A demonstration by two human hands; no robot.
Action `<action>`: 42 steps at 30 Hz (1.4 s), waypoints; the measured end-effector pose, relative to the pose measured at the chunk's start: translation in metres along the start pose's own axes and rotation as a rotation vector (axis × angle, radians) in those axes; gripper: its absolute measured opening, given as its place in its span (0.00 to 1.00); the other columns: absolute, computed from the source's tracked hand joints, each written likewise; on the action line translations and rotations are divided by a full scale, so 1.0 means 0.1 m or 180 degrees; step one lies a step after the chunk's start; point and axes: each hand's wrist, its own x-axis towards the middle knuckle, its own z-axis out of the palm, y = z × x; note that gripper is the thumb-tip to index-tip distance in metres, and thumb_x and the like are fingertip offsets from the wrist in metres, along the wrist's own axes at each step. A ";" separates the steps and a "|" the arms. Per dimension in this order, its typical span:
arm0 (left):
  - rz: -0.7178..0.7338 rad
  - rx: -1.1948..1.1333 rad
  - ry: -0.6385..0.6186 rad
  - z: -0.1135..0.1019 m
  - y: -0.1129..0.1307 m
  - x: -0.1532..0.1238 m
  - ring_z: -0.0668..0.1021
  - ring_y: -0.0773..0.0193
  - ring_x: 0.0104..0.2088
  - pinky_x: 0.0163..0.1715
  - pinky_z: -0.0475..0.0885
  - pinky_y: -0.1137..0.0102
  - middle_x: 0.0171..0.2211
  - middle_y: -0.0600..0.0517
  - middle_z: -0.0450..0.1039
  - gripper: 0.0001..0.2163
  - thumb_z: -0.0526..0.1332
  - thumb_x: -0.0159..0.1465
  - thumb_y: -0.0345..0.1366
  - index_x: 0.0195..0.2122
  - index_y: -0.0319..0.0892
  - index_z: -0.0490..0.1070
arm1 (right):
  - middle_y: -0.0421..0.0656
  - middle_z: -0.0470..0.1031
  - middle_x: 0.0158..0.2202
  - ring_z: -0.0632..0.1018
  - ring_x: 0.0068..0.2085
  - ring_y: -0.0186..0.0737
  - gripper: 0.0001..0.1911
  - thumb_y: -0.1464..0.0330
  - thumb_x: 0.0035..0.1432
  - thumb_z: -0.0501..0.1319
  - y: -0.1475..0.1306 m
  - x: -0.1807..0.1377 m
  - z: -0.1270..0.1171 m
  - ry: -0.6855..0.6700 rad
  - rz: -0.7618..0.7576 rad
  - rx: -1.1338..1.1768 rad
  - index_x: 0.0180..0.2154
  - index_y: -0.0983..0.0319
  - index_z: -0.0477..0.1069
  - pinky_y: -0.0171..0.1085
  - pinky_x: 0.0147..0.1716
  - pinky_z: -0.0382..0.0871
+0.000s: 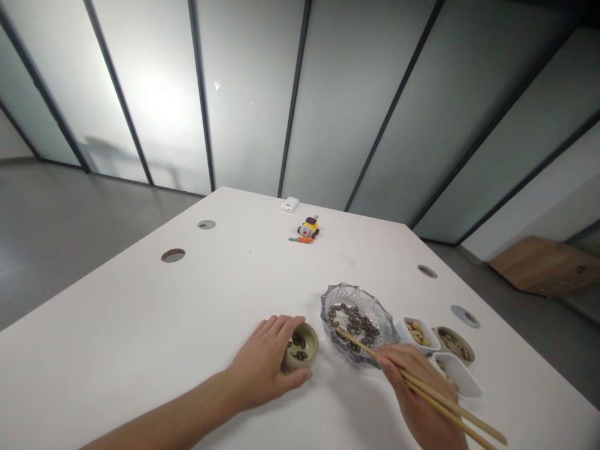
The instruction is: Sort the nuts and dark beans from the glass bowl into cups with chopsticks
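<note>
My left hand (265,365) wraps round a small beige cup (302,347) that stands on the white table (140,325) and has a few dark seeds in it. My right hand (417,394) grips a pair of wooden chopsticks (422,390). Their tips reach into a clear glass dish (356,315) that holds several dark seeds. The dish stands just right of the cup.
Right of the glass dish stand a white bowl of pale nuts (419,334), a beige bowl (454,345) and another white bowl (458,374). Farther back lie a small yellow toy (309,227), an orange piece (304,239) and a white box (289,204). Round cable holes (173,255) mark the tabletop.
</note>
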 end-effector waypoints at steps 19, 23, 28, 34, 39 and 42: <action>0.0039 0.0071 0.0060 0.01 -0.01 -0.01 0.75 0.46 0.57 0.60 0.69 0.51 0.59 0.45 0.72 0.33 0.71 0.62 0.42 0.66 0.50 0.59 | 0.40 0.84 0.34 0.86 0.34 0.38 0.13 0.60 0.71 0.61 -0.09 0.03 0.01 0.0218 -0.0097 0.0208 0.36 0.56 0.80 0.33 0.39 0.82; 0.0049 0.0068 0.0070 0.01 -0.01 -0.01 0.75 0.47 0.57 0.60 0.70 0.51 0.59 0.45 0.72 0.33 0.71 0.62 0.42 0.66 0.50 0.59 | 0.41 0.84 0.35 0.85 0.34 0.38 0.11 0.62 0.71 0.62 -0.13 0.04 0.03 0.0151 -0.0135 0.0385 0.36 0.56 0.80 0.32 0.38 0.82; 0.0097 0.0080 0.0123 0.03 -0.03 -0.01 0.75 0.46 0.56 0.59 0.70 0.51 0.59 0.45 0.72 0.33 0.71 0.62 0.43 0.66 0.50 0.59 | 0.42 0.83 0.35 0.85 0.35 0.39 0.12 0.62 0.71 0.61 -0.15 0.04 0.05 0.0197 -0.0013 0.0486 0.36 0.56 0.81 0.33 0.38 0.82; 0.0040 0.0074 0.0095 0.04 -0.03 -0.01 0.75 0.46 0.57 0.60 0.70 0.51 0.59 0.45 0.72 0.34 0.72 0.61 0.42 0.66 0.49 0.59 | 0.41 0.83 0.34 0.85 0.34 0.37 0.13 0.61 0.71 0.61 -0.18 0.08 0.02 0.0331 -0.0041 0.0369 0.35 0.56 0.81 0.32 0.38 0.82; 0.0052 0.0076 0.0074 0.03 -0.03 -0.01 0.75 0.47 0.57 0.60 0.69 0.51 0.59 0.45 0.72 0.33 0.71 0.62 0.43 0.66 0.50 0.60 | 0.42 0.84 0.33 0.85 0.33 0.38 0.13 0.61 0.71 0.61 -0.17 0.08 0.02 0.0393 -0.0103 0.0342 0.35 0.56 0.80 0.33 0.39 0.82; 0.0041 0.0079 0.0057 0.03 -0.03 -0.01 0.75 0.46 0.57 0.60 0.70 0.51 0.59 0.45 0.72 0.33 0.71 0.62 0.43 0.66 0.50 0.60 | 0.42 0.84 0.35 0.85 0.34 0.39 0.12 0.61 0.71 0.61 -0.11 0.04 0.04 0.0356 -0.0079 0.0348 0.36 0.56 0.80 0.34 0.40 0.82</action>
